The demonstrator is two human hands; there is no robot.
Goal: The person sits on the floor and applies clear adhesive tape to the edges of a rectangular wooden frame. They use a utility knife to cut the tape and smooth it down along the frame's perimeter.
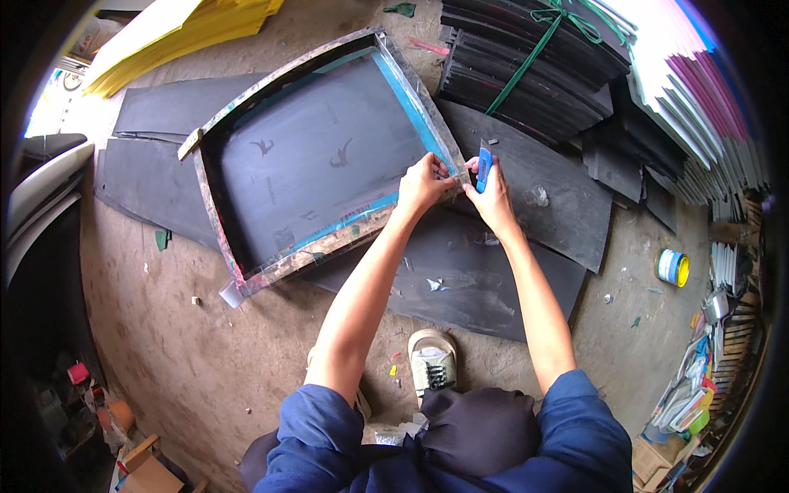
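A screen-printing frame (304,264) with worn, paint-spotted sides lies tilted on dark sheets. Blue tape (415,103) lines the inside edges of its grey mesh (320,148), which shows faint dark figures. At the frame's near right corner, my left hand (423,185) is closed in a pinch; what its fingertips hold is too small to make out. Just right of that corner, my right hand (491,197) grips a blue utility knife (484,168), its tip pointing up and away from me. The thumb and fingers of both hands nearly meet at the corner.
Flat black sheets (526,181) lie under and around the frame. A stack of black sheets tied with green cord (526,72) stands at the far right, beside white and purple sheets (699,107). Yellow sheets (177,41) lie far left. A yellow-and-blue can (673,268) rests on the right.
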